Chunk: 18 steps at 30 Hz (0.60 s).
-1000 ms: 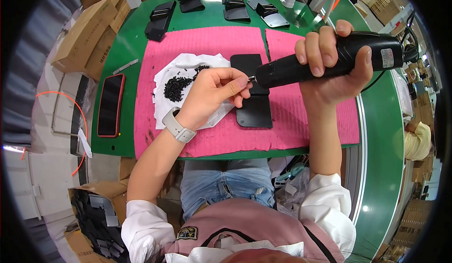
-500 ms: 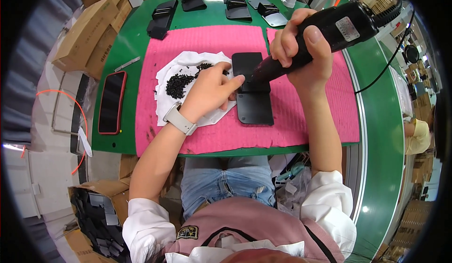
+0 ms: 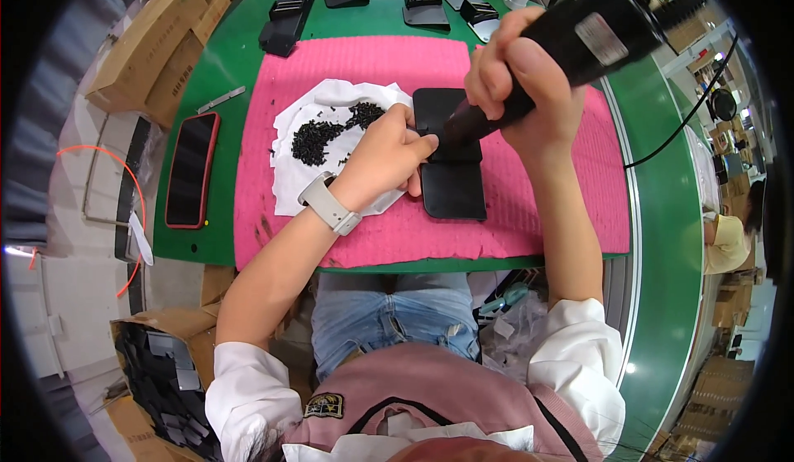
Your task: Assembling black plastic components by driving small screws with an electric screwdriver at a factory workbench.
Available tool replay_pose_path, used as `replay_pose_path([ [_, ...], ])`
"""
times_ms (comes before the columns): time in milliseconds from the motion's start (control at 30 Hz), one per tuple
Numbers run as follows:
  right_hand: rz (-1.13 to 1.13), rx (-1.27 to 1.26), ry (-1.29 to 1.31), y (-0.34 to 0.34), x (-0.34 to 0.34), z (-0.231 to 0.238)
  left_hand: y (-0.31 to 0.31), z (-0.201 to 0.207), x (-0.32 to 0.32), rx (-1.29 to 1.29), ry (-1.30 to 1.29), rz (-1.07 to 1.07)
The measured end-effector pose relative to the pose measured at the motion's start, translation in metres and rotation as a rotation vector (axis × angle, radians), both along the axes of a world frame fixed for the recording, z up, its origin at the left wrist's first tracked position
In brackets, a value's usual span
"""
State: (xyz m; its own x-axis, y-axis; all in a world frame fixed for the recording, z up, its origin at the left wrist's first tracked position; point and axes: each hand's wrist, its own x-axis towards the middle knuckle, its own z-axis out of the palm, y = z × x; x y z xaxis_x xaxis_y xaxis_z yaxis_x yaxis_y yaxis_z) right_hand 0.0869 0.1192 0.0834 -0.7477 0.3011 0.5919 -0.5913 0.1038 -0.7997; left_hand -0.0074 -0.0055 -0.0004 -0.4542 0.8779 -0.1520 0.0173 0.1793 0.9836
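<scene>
A black two-panel plate point(image 3: 454, 191) lies flat on the pink ribbed mat point(image 3: 529, 222). My right hand point(image 3: 538, 90) is wrapped round a black electric screwdriver point(image 3: 579, 44), tilted so that its tip end meets the plate near the seam between the panels. At the plate's left edge my left hand point(image 3: 387, 152) is closed, thumb and fingertips gripping it beside the screwdriver's tip. Whether a small part sits between those fingertips is hidden. Under and left of that hand, a white cloth point(image 3: 289, 193) bears piles of small black screws point(image 3: 313, 143).
Several black folded stands point(image 3: 288, 22) line the table's far side. A red-edged phone point(image 3: 193, 170) and a small metal strip point(image 3: 222, 100) lie left of the mat. The screwdriver's cable point(image 3: 686, 114) hangs at the right. Cartons point(image 3: 149, 57) stand beyond the green table point(image 3: 223, 239).
My left hand has shifted slightly right and down, its thumb nearer the screwdriver's tip. The screwdriver has moved a little left at its upper end. The whole view has shifted slightly.
</scene>
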Motion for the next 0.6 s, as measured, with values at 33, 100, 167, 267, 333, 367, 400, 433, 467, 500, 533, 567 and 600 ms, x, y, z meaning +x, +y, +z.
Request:
replay_pose_path([
  [33, -0.031, 0.033, -0.029, -0.003, -0.003, 0.002, 0.000, -0.001, 0.000, 0.000, -0.004, 0.002],
  [100, -0.027, 0.052, -0.061, -0.004, -0.008, 0.003, -0.002, -0.003, 0.000, 0.023, -0.017, -0.002],
  [167, 0.021, -0.028, -0.030, -0.003, -0.013, 0.002, -0.003, -0.003, 0.000, 0.023, -0.014, 0.004],
  [267, 0.071, -0.115, 0.000, -0.005, -0.014, -0.001, -0.002, -0.005, 0.001, 0.027, -0.022, 0.011],
  [333, 0.067, -0.125, -0.002, -0.004, -0.014, -0.002, -0.001, -0.006, 0.001, 0.028, -0.032, 0.007],
  [367, 0.042, -0.034, -0.035, -0.003, -0.014, -0.003, 0.000, -0.007, 0.001, 0.032, -0.030, 0.014],
  [400, 0.020, 0.062, -0.067, -0.004, -0.015, -0.001, 0.000, -0.005, 0.001, 0.040, -0.026, 0.024],
  [433, 0.039, 0.070, -0.060, -0.003, -0.015, 0.000, 0.000, -0.004, 0.002, 0.041, -0.024, 0.023],
  [467, 0.037, 0.072, -0.057, -0.004, -0.014, 0.001, 0.000, -0.002, 0.002, 0.036, -0.024, 0.024],
  [500, 0.029, 0.075, -0.058, -0.004, -0.014, 0.001, 0.001, -0.002, 0.002, 0.026, -0.025, 0.028],
  [533, 0.020, 0.080, -0.057, -0.003, -0.013, 0.002, 0.002, -0.002, 0.002, 0.025, -0.022, 0.029],
  [567, 0.023, 0.081, -0.052, -0.004, -0.012, 0.003, 0.003, -0.001, 0.003, 0.018, -0.004, 0.032],
  [600, -0.023, 0.123, -0.058, -0.007, -0.009, 0.003, 0.005, -0.001, 0.003, 0.015, 0.013, 0.032],
])
